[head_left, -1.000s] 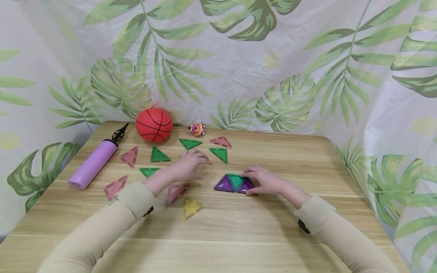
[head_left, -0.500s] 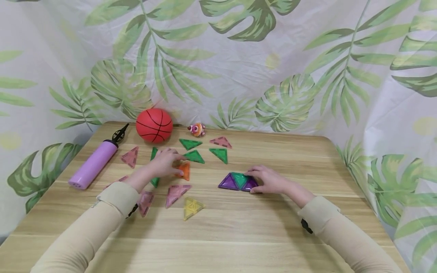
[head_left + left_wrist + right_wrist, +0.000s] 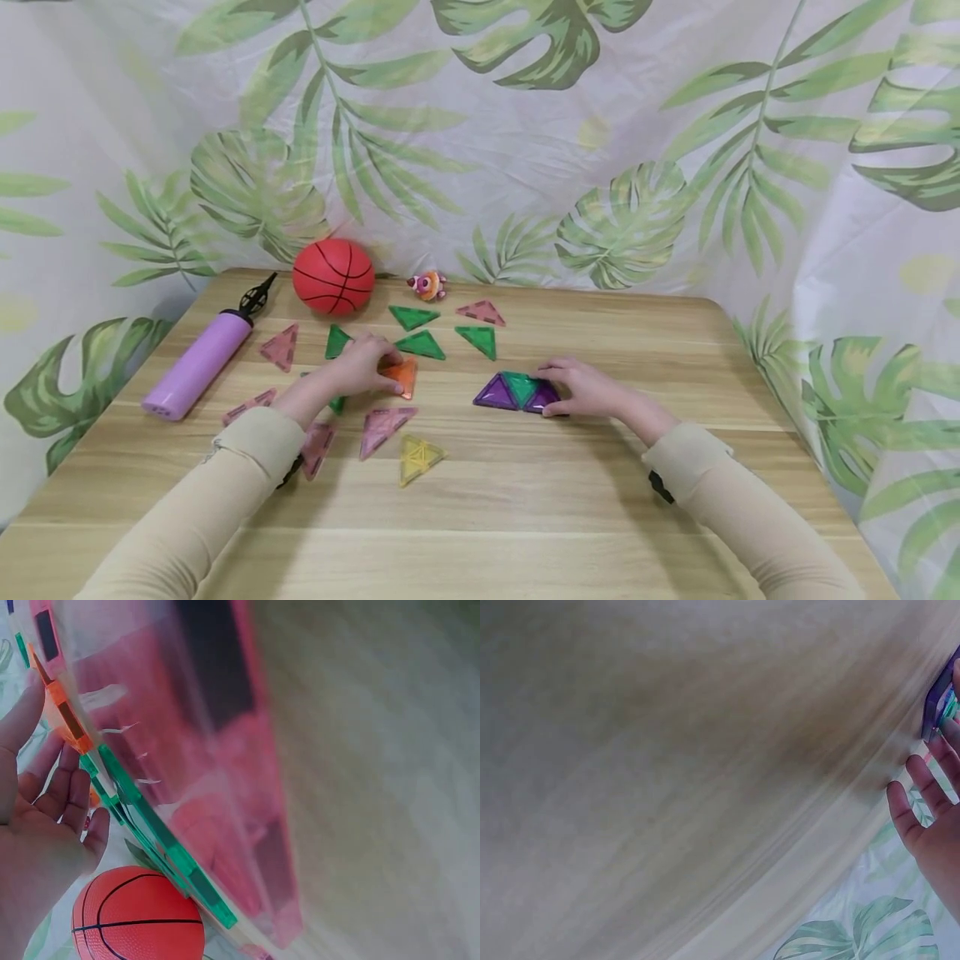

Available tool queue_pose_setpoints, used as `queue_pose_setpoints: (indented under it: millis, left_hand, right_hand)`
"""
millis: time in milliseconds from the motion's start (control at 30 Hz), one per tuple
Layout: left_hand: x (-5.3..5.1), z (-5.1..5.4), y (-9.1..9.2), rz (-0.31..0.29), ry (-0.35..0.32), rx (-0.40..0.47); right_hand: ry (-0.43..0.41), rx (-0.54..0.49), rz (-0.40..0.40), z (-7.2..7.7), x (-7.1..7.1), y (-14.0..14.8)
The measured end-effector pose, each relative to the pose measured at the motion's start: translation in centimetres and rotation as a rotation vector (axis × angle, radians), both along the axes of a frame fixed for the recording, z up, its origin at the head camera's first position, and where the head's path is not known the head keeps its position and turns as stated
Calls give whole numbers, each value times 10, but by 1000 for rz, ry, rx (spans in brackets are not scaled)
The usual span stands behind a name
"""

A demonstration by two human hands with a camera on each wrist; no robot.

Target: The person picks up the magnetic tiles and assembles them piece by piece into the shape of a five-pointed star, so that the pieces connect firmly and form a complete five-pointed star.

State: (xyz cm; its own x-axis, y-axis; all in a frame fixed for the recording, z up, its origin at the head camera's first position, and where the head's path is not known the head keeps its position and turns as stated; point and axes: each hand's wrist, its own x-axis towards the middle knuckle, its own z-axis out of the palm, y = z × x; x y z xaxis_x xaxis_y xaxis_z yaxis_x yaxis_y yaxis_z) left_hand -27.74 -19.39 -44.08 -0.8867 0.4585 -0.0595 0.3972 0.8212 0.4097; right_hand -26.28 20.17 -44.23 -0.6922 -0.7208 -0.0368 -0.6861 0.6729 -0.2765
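Observation:
My left hand (image 3: 362,367) pinches an orange triangular magnetic tile (image 3: 407,377), thumb on the near side. In the left wrist view the orange tile (image 3: 69,716) lies between thumb and fingers. Farther right, my right hand (image 3: 583,390) holds the right end of a joined row of tiles: a green triangle (image 3: 519,386) between two purple triangles (image 3: 494,395). The right purple one is partly covered by the fingers. In the right wrist view only a purple edge (image 3: 934,701) shows beside the right hand (image 3: 937,817).
Several loose green tiles (image 3: 422,344) and pink tiles (image 3: 385,429) lie around the left hand, with a yellow tile (image 3: 420,458) nearer the front. Behind are a red ball (image 3: 333,277) and a small toy figure (image 3: 428,286). A purple hand pump (image 3: 198,365) lies at the left edge.
My left hand has moved left and slightly down from above the tiles and taken hold of the orange tile. The joined row shifted a little right, then back left, with my right hand on it.

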Motion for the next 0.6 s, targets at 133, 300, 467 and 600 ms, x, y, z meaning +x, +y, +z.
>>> queue_pose_setpoints:
  millis: [133,300,467,600]
  left_hand:
    - [-1,2,2,2,-41,79]
    - [-1,6,1,-28,-20,176]
    - [-2,8,3,-71,13,230]
    - [3,11,13,-117,-6,298]
  right_hand:
    - [-6,9,2,2,-1,-1]
    - [-22,16,-6,3,-1,-2]
    - [-16,20,-1,1,-3,-2]
    - [-7,18,7,0,-4,0]
